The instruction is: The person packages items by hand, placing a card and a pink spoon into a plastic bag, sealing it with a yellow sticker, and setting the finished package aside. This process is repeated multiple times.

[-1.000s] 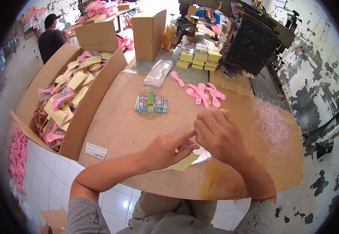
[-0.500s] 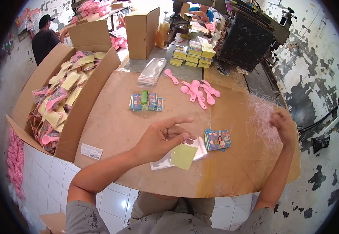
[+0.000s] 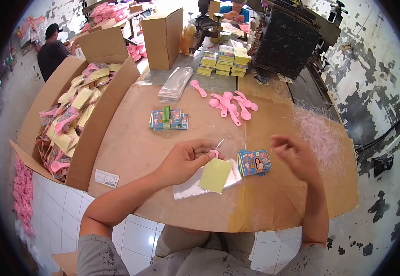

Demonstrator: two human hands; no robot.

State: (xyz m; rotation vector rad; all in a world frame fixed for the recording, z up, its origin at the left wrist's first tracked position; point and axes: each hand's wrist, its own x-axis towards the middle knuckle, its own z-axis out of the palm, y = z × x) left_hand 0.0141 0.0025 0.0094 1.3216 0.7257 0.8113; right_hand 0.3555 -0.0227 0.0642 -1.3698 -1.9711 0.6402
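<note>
My left hand (image 3: pixel 187 158) is pinched at the top of a clear bag that holds a yellow-green card (image 3: pixel 214 175) and a pink piece (image 3: pixel 214 153) showing just above it. The bag lies over a stack of clear bags (image 3: pixel 186 189). My right hand (image 3: pixel 292 154) hangs in the air to the right, blurred, its fingers curled loosely; whether anything is in them cannot be seen. Between the hands lies a small stack of blue printed cards (image 3: pixel 254 162). Pink spoons (image 3: pixel 230 106) are heaped further back.
At left, an open carton (image 3: pixel 99 106) is full of packed bags. Banded cards (image 3: pixel 168 119), clear bags (image 3: pixel 176 83) and card stacks (image 3: pixel 225 60) lie behind. Clear strips (image 3: pixel 319 135) are piled right. A black machine (image 3: pixel 285 41) stands behind; two people are in the background.
My right hand has moved left from the pile of clear strips towards the blue cards. My left hand has stayed at the bag, and the pink piece now shows above the card.
</note>
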